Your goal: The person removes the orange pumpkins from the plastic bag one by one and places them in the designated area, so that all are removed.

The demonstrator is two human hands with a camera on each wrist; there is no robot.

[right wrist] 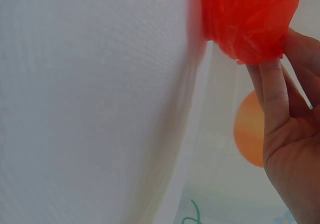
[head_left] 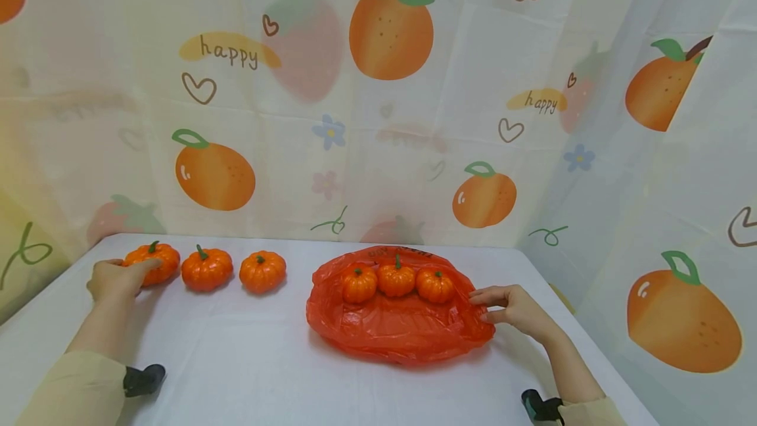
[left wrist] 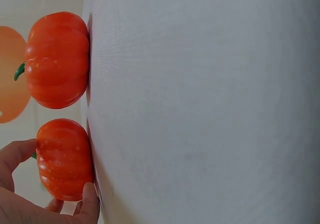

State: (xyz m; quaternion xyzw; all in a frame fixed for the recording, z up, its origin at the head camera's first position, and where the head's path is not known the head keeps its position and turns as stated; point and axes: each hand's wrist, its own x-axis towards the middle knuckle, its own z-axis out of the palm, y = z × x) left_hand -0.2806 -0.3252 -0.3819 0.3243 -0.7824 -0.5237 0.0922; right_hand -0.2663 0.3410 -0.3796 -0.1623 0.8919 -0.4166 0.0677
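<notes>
At the far left, my left hand [head_left: 115, 281] holds an orange toy pumpkin [head_left: 168, 271] with a green stem. In the left wrist view, the thumb is beside the stem and the fingertips lie against the pumpkin's side. Two more pumpkins, a middle one [head_left: 207, 269] and a right one [head_left: 263, 273], stand in a row beside it. A red plastic bag [head_left: 390, 344] lies spread open on the table, with three smaller-looking pumpkins [head_left: 396, 279] side by side in it. My right hand [head_left: 523, 313] pinches the bag's right edge between thumb and fingers.
The white-covered table [head_left: 248, 360] has its back edge against a fruit-printed curtain [head_left: 414, 150]. That curtain continues along the right side. Dark wrist devices [head_left: 144, 380] sit at both sleeve cuffs.
</notes>
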